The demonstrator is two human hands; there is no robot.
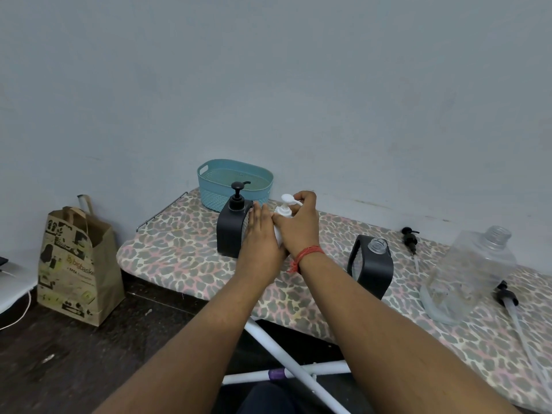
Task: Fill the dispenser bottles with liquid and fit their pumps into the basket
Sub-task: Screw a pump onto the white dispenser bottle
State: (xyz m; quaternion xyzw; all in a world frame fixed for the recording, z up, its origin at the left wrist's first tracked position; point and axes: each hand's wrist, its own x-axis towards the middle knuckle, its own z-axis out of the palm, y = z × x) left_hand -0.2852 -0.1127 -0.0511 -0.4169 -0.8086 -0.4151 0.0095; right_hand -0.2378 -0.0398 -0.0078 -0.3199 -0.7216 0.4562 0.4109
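A white pump bottle (283, 211) stands on the leopard-print board, mostly hidden behind my hands. My left hand (259, 234) wraps its body and my right hand (300, 222) grips its pump collar, fingers near the white nozzle. Just left stands a black dispenser bottle (231, 231) with its black pump fitted. A second black dispenser (372, 268) stands to the right with an open clear neck. Two loose black pumps (409, 239) (507, 295) lie further right. The teal basket (234, 182) sits at the far end of the board.
A large clear empty bottle (472, 270) stands at the right on the ironing board (167, 249). A brown paper bag (79, 264) stands on the dark floor at the left. The board's white legs (286, 363) cross below my arms. A grey wall is behind.
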